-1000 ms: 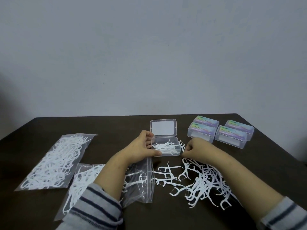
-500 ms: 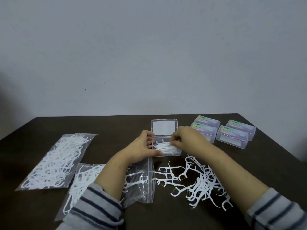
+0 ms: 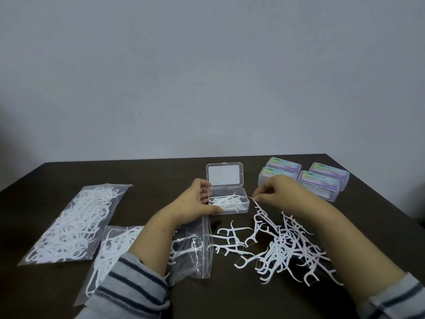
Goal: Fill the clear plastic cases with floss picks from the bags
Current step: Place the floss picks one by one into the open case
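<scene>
1. Nearest the camera are two grey sleeves with dark stripes, the left sleeve (image 3: 128, 286) at lower centre and the right sleeve (image 3: 391, 300) at the lower right corner.
2. On the dark wooden table (image 3: 161, 173), a clear zip bag (image 3: 193, 252), open and mostly emptied, lies under the left forearm with a few floss picks inside.
3. To the right of that bag, a loose pile of white floss picks (image 3: 282, 247) is spread on the table, below the right forearm.
4. Left of the zip bag lies a second bag of picks (image 3: 110, 249), partly under the left arm, and further left a sealed full bag (image 3: 76, 222) lies flat.
5. The left hand (image 3: 195, 203) grips the left end of the open clear case (image 3: 230, 202), thumb along its near edge and fingers curled at the far rim.
6. The case holds a shallow layer of picks; its lid (image 3: 225, 174) stands hinged up at the back.
7. The right hand (image 3: 280, 192) is just right of the case, its fingertips pinching the tip of one floss pick (image 3: 261, 209) that slants down toward the pile.
8. Farthest back on the right, four closed cases with coloured labels (image 3: 319, 180) sit grouped two by two, partly behind the right hand.
</scene>
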